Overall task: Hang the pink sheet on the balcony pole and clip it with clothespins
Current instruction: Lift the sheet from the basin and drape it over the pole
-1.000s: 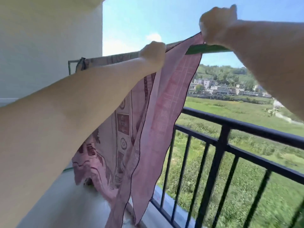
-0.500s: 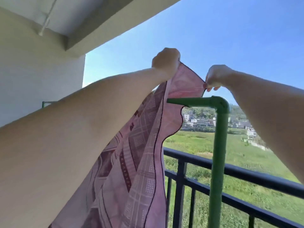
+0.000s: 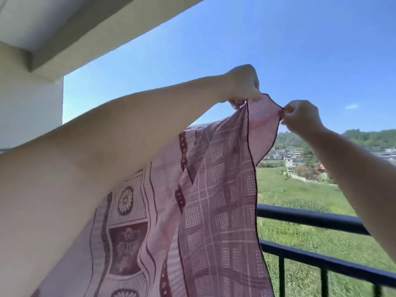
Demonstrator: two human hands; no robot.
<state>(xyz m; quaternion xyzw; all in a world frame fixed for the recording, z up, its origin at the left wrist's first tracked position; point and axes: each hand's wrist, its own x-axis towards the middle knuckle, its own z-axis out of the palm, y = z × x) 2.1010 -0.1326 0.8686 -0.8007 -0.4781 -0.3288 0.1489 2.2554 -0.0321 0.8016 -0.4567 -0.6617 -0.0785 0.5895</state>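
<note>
While both hands stretch its top edge taut, seemingly to spread it along a pole hidden from view, the patterned pink cotton sheet point(image 3: 214, 200) hangs at 6 o'clock; left hand point(image 3: 243, 84) grips, right hand point(image 3: 300, 117) pinches the corner; at 4 o'clock, a black metal railing point(image 3: 310, 219); no clothespins visible.

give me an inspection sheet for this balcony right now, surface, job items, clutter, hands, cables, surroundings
Surface: nothing seen; no floor in view.
Job's things: pink sheet held up by its top edge; pole and clothespins not visible.
Clutter: nothing seen.
Grippers: left hand grips the sheet's top edge; right hand pinches its corner.
Cables: nothing seen.
Surroundings: black railing, ceiling overhang, fields and houses beyond.
</note>
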